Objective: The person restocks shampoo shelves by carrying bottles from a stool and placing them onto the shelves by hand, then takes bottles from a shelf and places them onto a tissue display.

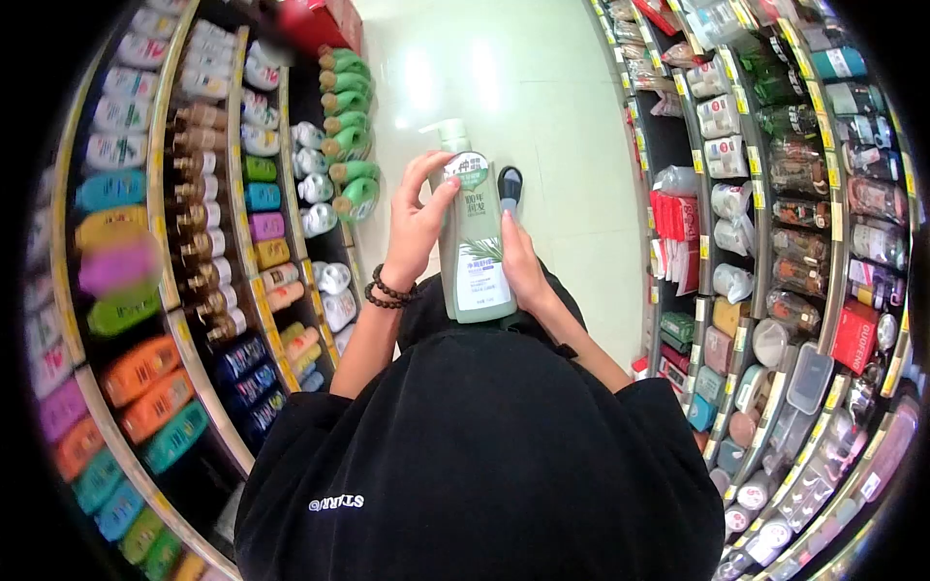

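Observation:
A pale green pump bottle [479, 228], probably shampoo, is held upright in front of my chest with its printed label facing me. My left hand [418, 218] is closed at the bottle's upper left, with thumb and finger on the round tag [469, 168] by its neck. Against the bottle's lower right side rests my right hand [521, 259], gripping it; its far fingers are hidden behind the bottle. The white-green pump head [448, 132] points to the left, above my left fingers.
Shelves of bottles [208, 218] line the left side. Green bottles [351, 145] stand at the aisle end near a red box [315, 24]. Packaged goods fill the right shelves [727, 155]. A dark shoe [510, 184] shows on the pale tiled floor [572, 145].

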Available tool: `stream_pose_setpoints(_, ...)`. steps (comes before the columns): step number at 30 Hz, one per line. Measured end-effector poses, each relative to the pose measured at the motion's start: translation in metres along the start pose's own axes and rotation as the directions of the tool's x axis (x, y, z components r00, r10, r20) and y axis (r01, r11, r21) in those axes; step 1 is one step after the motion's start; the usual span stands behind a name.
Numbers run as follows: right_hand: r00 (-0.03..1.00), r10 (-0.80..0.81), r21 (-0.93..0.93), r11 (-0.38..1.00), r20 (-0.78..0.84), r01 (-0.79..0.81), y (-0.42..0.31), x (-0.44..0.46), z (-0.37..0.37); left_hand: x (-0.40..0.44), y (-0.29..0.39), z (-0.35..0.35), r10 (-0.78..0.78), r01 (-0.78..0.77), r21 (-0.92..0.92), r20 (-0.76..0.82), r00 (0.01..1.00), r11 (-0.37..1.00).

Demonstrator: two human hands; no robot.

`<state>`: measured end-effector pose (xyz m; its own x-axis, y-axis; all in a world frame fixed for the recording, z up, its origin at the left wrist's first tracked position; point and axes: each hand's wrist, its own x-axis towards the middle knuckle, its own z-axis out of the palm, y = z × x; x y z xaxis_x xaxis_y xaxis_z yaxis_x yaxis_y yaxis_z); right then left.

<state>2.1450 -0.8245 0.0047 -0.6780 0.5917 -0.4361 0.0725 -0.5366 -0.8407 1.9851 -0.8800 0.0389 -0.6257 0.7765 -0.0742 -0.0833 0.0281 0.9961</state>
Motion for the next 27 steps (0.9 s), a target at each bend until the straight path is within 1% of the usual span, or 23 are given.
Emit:
stream_pose_setpoints(4, 0.998, -0.048, -0.015, 0.999, -0.047, 0.048, -0.033, 0.062, -0.015, 0.085, 0.001, 0.017, -0.079, 0.081, -0.001, 0.153, 0.985, 0.997)
stream_pose_setpoints(7, 0.999, -0.04, -0.026, 0.999, -0.035, 0.039, -0.06, 0.122, -0.038, 0.151, 0.014, 0.04, -0.141, 0.153, -0.054, 0.172, 0.975, 0.987)
stream_pose_setpoints(10, 1.0, -0.014, -0.011, 1.0, -0.022, 0.014, -0.096, 0.177, -0.048, 0.211, 0.015, 0.053, -0.101, 0.107, -0.055, 0.108, 0.989, 0.993)
stream_pose_setpoints(14, 1.0, 0.015, 0.066, 0.998, 0.0, -0.015, -0.138, 0.24, -0.062, 0.282, 0.029, 0.073, -0.123, 0.126, -0.107, 0.031, 0.992, 0.986)
stream_pose_setpoints(18, 0.991, 0.08, 0.108, 0.99, 0.11, -0.092, -0.172, 0.291, -0.064, 0.331, 0.028, 0.065, -0.18, 0.167, -0.188, -0.056, 0.982, 0.968)
stream_pose_setpoints(21, 0.988, 0.122, 0.107, 0.985, 0.097, -0.132, -0.186, 0.324, -0.062, 0.364, 0.02, 0.058, -0.189, 0.162, -0.221, -0.108, 0.976, 0.962)
stream_pose_setpoints(24, 0.982, 0.143, 0.083, 0.985, 0.12, -0.154, -0.201, 0.355, -0.06, 0.394, 0.015, 0.051, -0.192, 0.154, -0.249, -0.137, 0.972, 0.956)
stream_pose_setpoints(27, 0.977, 0.166, 0.002, 0.986, 0.137, -0.168, -0.209, 0.395, -0.06, 0.427, 0.017, 0.048, -0.218, 0.163, -0.278, -0.179, 0.959, 0.947)
